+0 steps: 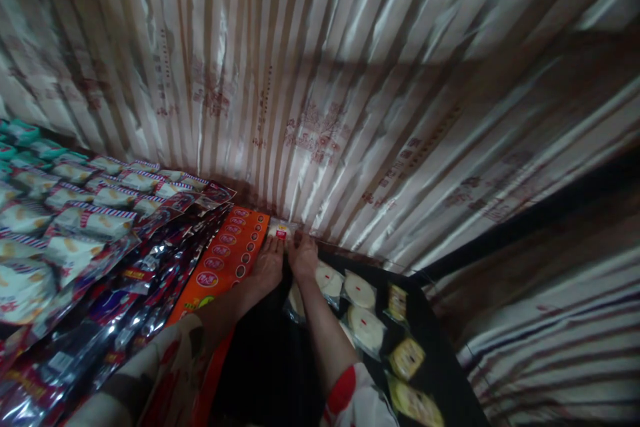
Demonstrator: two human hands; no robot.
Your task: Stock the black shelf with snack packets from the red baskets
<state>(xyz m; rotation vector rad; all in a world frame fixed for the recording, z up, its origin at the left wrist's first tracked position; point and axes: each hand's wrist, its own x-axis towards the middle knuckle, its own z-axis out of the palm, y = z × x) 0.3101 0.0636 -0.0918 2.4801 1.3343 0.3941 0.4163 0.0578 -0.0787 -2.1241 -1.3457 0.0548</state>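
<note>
Beyond the orange printed strip (227, 247) rises a pleated, striped covering (320, 80) with reddish prints, by far the largest thing in view. Right of the strip spreads the black top of the bench (445, 360). Left of the strip, dark glossy packets (155, 267) lie in overlapping rows; farther left are white packets (95, 220) with striped edges, and teal packets (35, 143) at the far left. Two patterned sleeves reach forward, the left sleeve (150, 373) crossing over the near part of the strip, the right sleeve (357, 397) to its right. At the strip's far right corner are the left hand (267, 265) and, just beside it, the right hand (303, 257). Right of the strip, past the right forearm, lie pale round packets (361, 290), then smaller yellow packets (407, 358). Touching the left fingers, just right of the strip's far end, is a small white packet with a red label (281, 233). The left fingers lie extended, close together; the right fingers bend down near the packet's right side. Whether either set grips it, I cannot tell.
</note>
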